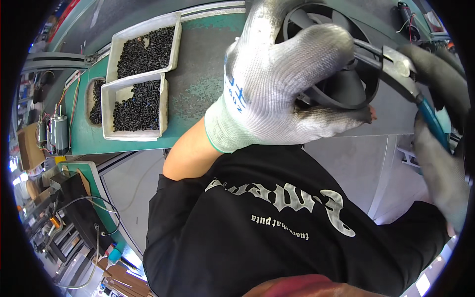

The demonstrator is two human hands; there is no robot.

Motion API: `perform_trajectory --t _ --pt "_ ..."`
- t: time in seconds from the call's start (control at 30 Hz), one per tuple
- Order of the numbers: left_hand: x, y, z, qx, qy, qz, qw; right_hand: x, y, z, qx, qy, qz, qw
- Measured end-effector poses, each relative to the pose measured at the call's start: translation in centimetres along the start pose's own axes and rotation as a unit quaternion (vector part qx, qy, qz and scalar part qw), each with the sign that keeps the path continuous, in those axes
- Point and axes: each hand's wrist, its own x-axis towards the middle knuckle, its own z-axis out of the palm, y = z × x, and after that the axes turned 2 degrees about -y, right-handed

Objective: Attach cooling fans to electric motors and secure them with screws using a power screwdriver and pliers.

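Black round plastic fan [343, 88]: white-gloved left hand [289, 74] grips it, grey-gloved right hand [435, 153] holds blue-handled steel pliers [404, 81]; I judge work unfinished.

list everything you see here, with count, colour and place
fan: one, black, in the left hand
pliers: one, silver head with blue handles, in the right hand, head at the fan
rectangular trays: two, white, upper left on the workbench
smaller container: one, tan, left of them, partly hidden
small parts: too many to count, black, heaped in all three
workbench: one, worn green, behind the left hand
motor: at least one, silver, far left
box: one, black, lower left
T-shirt: one, black, on the person
left hand: one, stained white glove, centre
right hand: one, grey glove, right edge
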Motion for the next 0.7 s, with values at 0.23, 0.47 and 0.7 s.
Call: perform_trajectory --t 0.23,0.47,0.7 --pt "-1.0 -0.8 -0.2 -0.046 0.012 0.045 0.998 -0.1 1.2 1.2 -0.033 0.010 0.002 0.999" --pt "-0.8 -0.2 0.4 -0.097 0.052 0.051 0.993 -13.5 7.0 17.4 -0.054 0.102 0.365 0.924" --pt "0.2 -1.2 2.3 -0.113 0.048 -0.146 0.982 -5.6 -8.5 15.5 0.481 0.174 0.387 0.768"
